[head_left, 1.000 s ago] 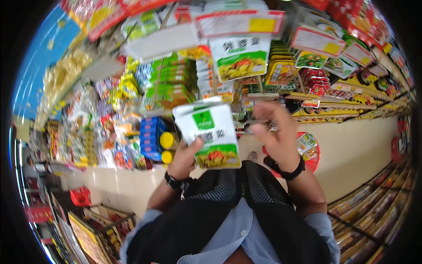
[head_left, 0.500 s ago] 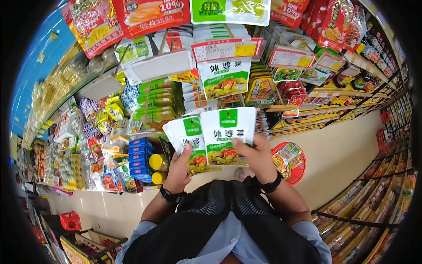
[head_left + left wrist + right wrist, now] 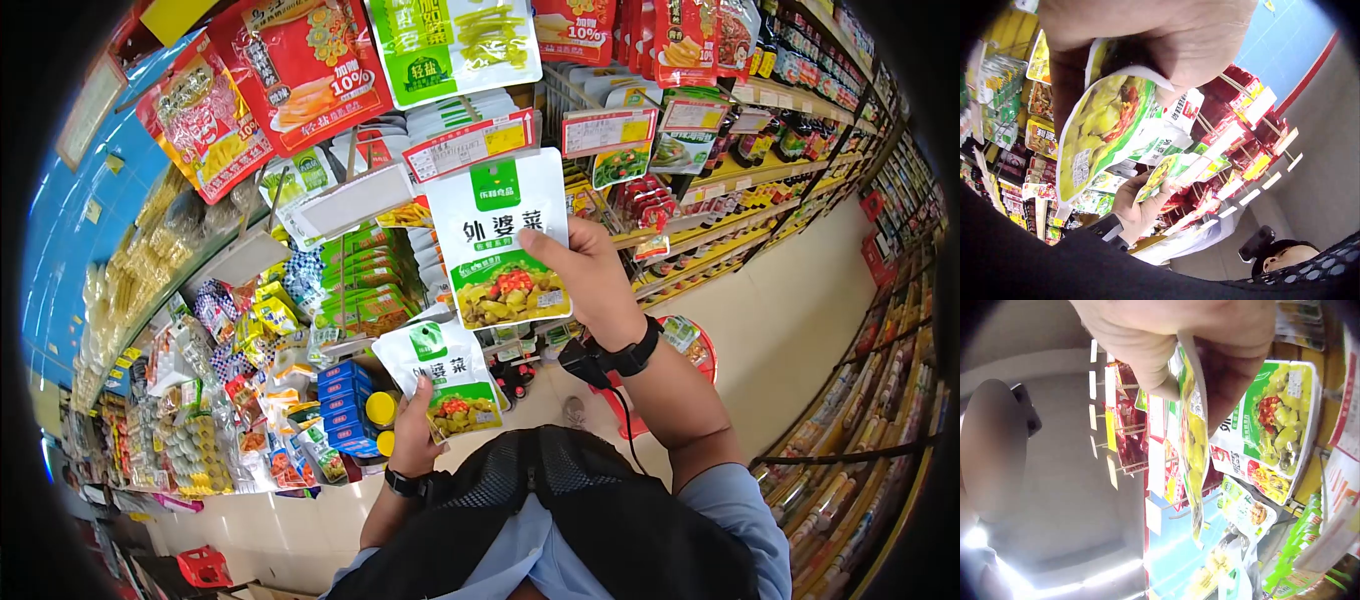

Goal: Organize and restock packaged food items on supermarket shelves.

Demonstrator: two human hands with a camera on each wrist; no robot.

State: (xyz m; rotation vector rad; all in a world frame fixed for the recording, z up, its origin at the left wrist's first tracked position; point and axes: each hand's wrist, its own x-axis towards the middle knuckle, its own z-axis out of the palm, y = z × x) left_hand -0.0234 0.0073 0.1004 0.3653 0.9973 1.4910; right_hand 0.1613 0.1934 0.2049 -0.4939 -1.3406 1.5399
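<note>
In the head view my right hand (image 3: 590,280) pinches a white and green food pouch (image 3: 500,240) by its right side, thumb on the front, up at the hanging rack under a price tag (image 3: 470,145). Lower and to the left, my left hand (image 3: 413,430) grips a similar pouch (image 3: 440,380) at its left edge, thumb on the front. The two pouches are apart. The left wrist view shows that pouch (image 3: 1107,128) close up beneath my left hand (image 3: 1147,37). In the right wrist view my right hand (image 3: 1191,350) holds its pouch (image 3: 1194,437) edge-on, beside another pouch (image 3: 1279,419).
Red pouches (image 3: 300,75) and a green one (image 3: 455,50) hang above. Blue boxes (image 3: 345,405) and yellow-lidded jars (image 3: 381,409) stand lower left. On the floor at the right is a red basket (image 3: 708,355); shelves (image 3: 850,400) run along the far right.
The two pouches, side by side half a second ago, are now separated. My right hand has moved up towards the rack with one; my left hand keeps the other, slightly lower.
</note>
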